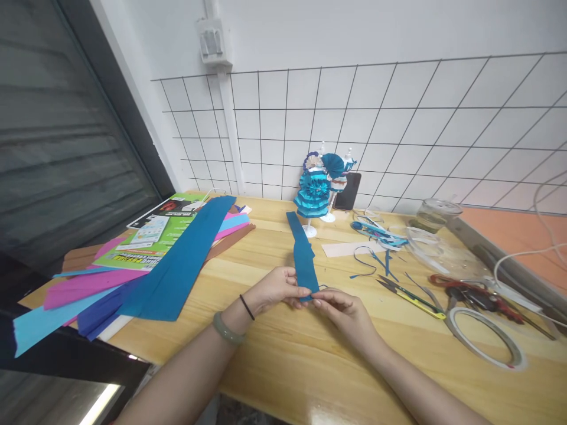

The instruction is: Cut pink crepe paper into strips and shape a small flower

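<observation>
A dark teal strip of crepe paper (305,262) runs away from me across the wooden table. My left hand (286,288) pinches its near end, thumb on top and fingers underneath. At the right corner of that same end, my right hand (339,307) grips the edge between thumb and fingertips. Past the strip's far end stands a miniature dress form (313,195) in a pleated turquoise paper dress. A second small form (340,183) is partly hidden behind it, with a teal pleated paper fan (333,165) at the top.
Colored paper sheets (177,271) and a green booklet (142,236) lie to the left. On the right are scissors (394,289), a yellow cutter (420,304), a tape roll (485,336), paper scraps (381,233) and a glass jar (436,212). A phone (348,192) leans against the wall grid.
</observation>
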Tool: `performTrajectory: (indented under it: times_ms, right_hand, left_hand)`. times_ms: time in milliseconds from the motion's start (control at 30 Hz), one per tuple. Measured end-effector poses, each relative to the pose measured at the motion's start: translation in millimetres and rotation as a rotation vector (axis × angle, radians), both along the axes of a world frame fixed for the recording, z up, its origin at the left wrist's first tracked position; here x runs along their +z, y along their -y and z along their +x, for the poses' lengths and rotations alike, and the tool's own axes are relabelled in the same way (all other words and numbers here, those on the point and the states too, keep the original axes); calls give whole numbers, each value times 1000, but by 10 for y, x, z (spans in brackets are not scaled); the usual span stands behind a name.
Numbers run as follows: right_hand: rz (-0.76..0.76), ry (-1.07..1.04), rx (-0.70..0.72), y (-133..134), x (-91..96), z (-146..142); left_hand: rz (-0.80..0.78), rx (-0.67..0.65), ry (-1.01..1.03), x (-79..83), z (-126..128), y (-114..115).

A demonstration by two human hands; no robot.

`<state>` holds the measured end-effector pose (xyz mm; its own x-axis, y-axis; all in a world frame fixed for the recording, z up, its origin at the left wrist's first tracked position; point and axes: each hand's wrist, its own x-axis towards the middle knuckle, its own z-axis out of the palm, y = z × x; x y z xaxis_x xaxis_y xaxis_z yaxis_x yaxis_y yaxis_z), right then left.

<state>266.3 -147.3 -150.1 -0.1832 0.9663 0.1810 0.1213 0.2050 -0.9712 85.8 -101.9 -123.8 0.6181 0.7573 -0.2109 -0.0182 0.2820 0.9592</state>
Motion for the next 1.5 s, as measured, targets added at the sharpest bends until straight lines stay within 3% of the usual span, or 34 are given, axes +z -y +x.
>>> performTrajectory:
  times_ms: [167, 500, 733, 1000, 1267, 1500]
  right_hand:
    - [-4, -31, 7, -9, 31, -8]
    - [-106, -82, -114, -44, -21, 13]
    - [-178, -120, -196, -50, -1, 40]
    - [-193, -162, -250, -42, 56, 56]
    - [-179, -195, -211, -42, 7, 49]
    - [-200, -205, -251, -22, 62, 41]
  left_hand:
    - [4, 8, -7, 10, -3, -4]
    - [34, 1, 19, -4, 10, 3]
    - [19, 133, 45, -13, 65, -10]
    - [235, 120, 77, 33, 165, 92]
    - [283, 191, -35, -90, 222, 100]
    - [290, 191, -60, -63, 190, 84]
